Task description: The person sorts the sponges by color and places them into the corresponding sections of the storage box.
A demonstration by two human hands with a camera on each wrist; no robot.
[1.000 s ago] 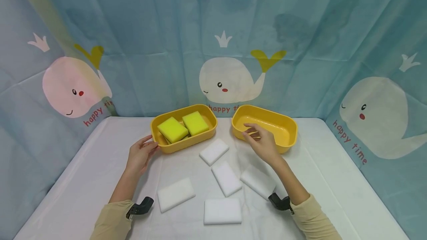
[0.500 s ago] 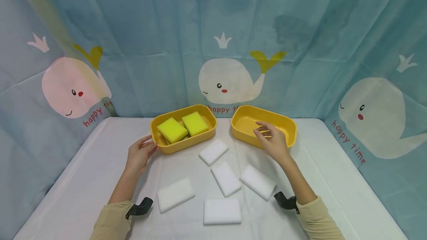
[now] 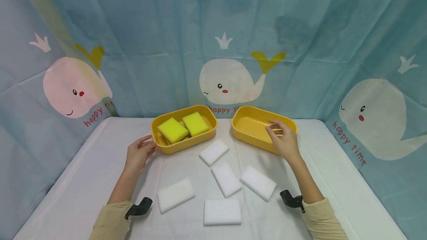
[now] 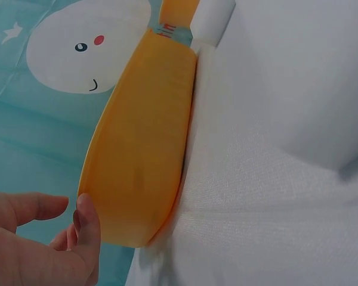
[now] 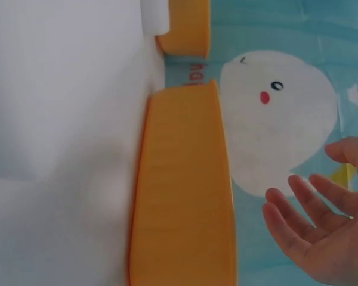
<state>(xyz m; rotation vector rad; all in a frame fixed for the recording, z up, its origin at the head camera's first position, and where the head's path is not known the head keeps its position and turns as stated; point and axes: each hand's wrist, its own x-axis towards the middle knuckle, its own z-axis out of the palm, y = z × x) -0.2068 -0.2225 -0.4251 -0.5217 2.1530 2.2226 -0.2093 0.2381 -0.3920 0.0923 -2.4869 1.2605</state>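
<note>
My left hand is at the left end of a yellow tray, its fingers loosely bent and its thumb by the rim. In the left wrist view, the thumb appears to touch the tray's end, with a gap between it and the index finger. Two yellow sponges, a left one and a right one, lie in that tray. Above the right part of a second yellow tray hovers my right hand, fingers loosely spread and holding nothing. No sponge shows in this second tray.
Several white sponge blocks lie spread over the white cloth in front of the trays, among them a near one, a left one and a right one. A blue whale-print curtain hangs behind the trays.
My right hand has moved rightward over the right tray, from its left part to its right part. My left hand has stayed by the left tray. The sponges lie where they were.
</note>
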